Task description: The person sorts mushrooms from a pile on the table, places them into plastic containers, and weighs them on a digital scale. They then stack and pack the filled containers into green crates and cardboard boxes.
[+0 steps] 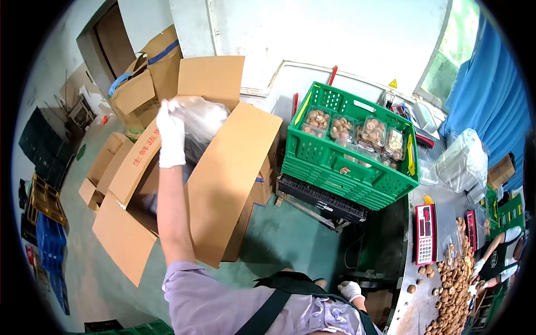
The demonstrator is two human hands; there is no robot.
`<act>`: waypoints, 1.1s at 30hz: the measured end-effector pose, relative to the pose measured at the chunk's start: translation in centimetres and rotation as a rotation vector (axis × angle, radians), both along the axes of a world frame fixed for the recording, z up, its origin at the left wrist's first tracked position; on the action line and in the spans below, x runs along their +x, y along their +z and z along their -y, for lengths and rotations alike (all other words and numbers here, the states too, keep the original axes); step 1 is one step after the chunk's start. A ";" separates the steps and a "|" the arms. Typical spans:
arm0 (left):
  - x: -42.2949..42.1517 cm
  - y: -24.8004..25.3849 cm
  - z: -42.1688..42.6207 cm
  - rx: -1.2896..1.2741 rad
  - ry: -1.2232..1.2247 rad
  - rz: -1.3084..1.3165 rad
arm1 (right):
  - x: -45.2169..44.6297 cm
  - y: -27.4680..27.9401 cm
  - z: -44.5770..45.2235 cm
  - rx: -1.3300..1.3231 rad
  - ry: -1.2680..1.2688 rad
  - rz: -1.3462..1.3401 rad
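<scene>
My left hand (171, 134), in a white glove, reaches over an open cardboard box (228, 181). Its fingers are closed on a clear plastic bag (202, 120), which bunches up at the box's far end. More clear plastic shows dimly down inside the box. Red Chinese characters are printed on one of the raised flaps. Low by my body, my gloved right hand (350, 290) is beside the metal worktable (410, 304). Its fingers are curled in, and I see nothing in them.
A green crate (352, 181) of clear mushroom packs (373, 133) stands ahead on a low stand. On the worktable are a red-and-white scale (425, 234) and loose mushrooms (455, 285). A co-worker (502, 259) in white gloves is at far right. More cardboard boxes (103, 167) stand left.
</scene>
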State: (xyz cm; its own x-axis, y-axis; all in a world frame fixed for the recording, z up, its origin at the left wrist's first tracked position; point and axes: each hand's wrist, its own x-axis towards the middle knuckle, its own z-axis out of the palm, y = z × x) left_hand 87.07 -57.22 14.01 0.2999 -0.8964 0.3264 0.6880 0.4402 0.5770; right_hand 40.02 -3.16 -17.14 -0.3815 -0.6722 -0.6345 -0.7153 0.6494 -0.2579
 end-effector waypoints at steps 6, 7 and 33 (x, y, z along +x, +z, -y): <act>-3.7 12.3 -4.2 -0.142 -0.246 -0.014 | -0.6 -1.2 1.1 -0.046 0.061 -0.005; -3.6 13.5 -3.9 -0.217 -0.290 0.025 | -0.8 -1.4 1.3 -0.100 0.082 -0.011; -23.5 12.6 -16.8 -0.394 -0.080 1.307 | 4.6 12.5 22.8 -0.890 0.147 0.759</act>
